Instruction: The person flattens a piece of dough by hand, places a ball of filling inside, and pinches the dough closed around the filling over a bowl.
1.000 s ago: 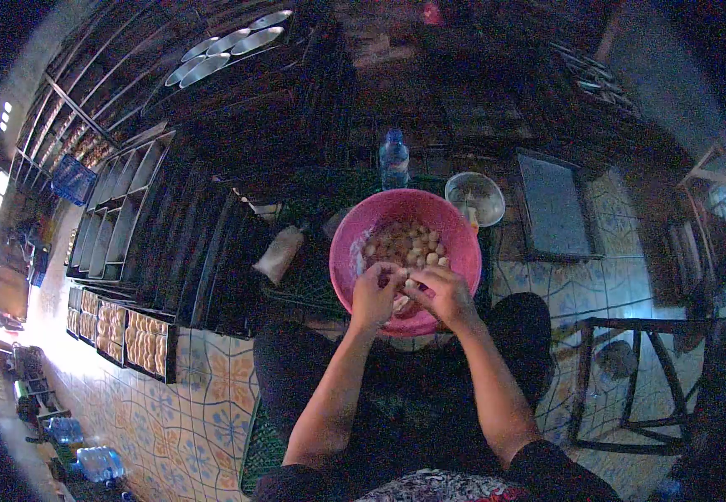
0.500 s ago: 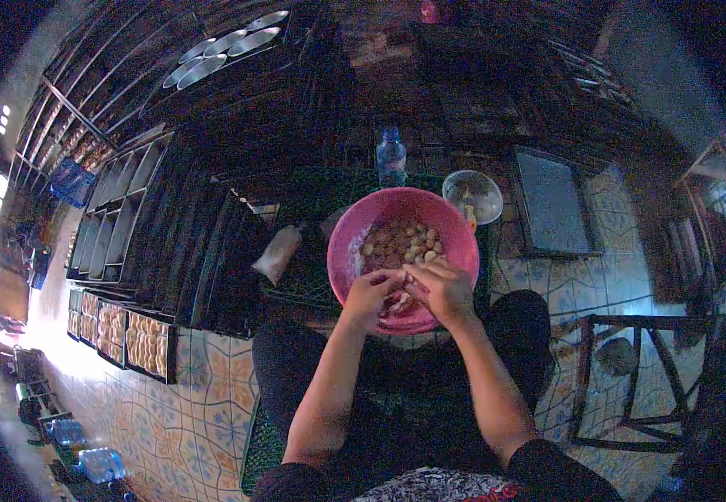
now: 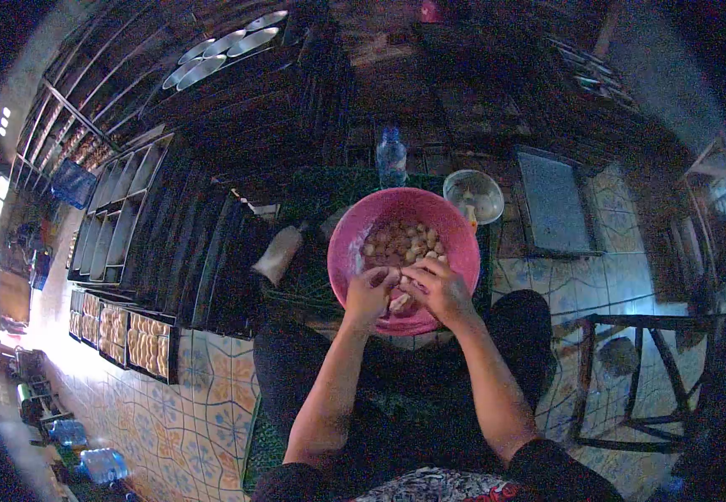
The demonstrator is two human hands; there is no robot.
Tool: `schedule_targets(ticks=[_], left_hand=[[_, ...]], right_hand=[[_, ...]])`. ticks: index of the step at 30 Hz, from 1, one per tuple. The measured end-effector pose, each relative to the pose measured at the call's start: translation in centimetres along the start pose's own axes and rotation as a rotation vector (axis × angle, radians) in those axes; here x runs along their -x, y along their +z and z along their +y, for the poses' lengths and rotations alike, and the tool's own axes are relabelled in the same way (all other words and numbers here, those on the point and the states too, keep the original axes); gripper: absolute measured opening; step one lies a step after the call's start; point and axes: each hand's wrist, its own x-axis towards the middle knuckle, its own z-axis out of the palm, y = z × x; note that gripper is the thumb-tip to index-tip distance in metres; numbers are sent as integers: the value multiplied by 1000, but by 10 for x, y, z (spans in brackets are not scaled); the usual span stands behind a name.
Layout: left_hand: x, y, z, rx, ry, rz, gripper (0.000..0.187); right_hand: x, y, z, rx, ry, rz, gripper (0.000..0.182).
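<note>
A pink basin [image 3: 466,251] rests in front of me, with several small round pale balls [image 3: 405,241] in its far part. Over its near part, my left hand [image 3: 370,294] and my right hand [image 3: 440,291] come together. Their fingers are bent around a small pale piece [image 3: 406,279], which looks like dough. Just below the fingers lies a larger pale lump [image 3: 400,304] inside the basin. The fingers partly hide the small piece.
Behind the basin stand a clear bottle [image 3: 391,159] and a metal bowl [image 3: 497,197]. A filled plastic bag [image 3: 278,254] lies to the left. Trays of shaped pieces [image 3: 149,345] sit far left. A metal frame [image 3: 585,376] stands right.
The fingers of both hands have shifted slightly over the basin, and more of the pale lump below them shows. The basin has hardly moved.
</note>
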Motion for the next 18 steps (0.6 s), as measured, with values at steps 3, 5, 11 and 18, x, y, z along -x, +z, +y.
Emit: schedule_targets(ticks=[3,5,11,18], left_hand=[[-7,1,-21,-123,84,26,25],[-5,4,-17,-71,108,71,27],[-4,4,-8,35,-18,-63,37],[2,-2,-9,445,-255,-224,30]], right_hand=[[4,13,11,86,-32,29,28],[7,16,16,67,-32,30,27],[7,8,10,-90,-2,102,25],[4,2,6,-118,2,13,28]])
